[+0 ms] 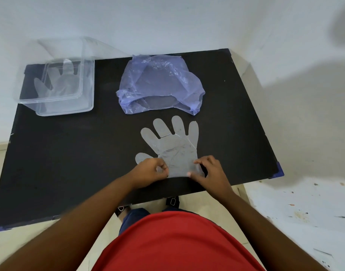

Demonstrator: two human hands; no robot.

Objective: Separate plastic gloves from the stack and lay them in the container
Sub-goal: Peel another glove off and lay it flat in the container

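A flat stack of clear plastic gloves (173,145) lies on the black table (79,153), fingers pointing away from me. My left hand (150,172) pinches the cuff's left corner, fingers curled on the film. My right hand (208,173) pinches the cuff's right side between thumb and fingers. At the far left stands a clear plastic container (85,108) with a clear glove (60,83) lying inside it.
A crumpled blue plastic bag (160,85) lies at the back middle of the table, just beyond the gloves' fingertips. The container's clear lid (89,47) leans behind it against the white wall. The table's front edge runs just under my wrists.
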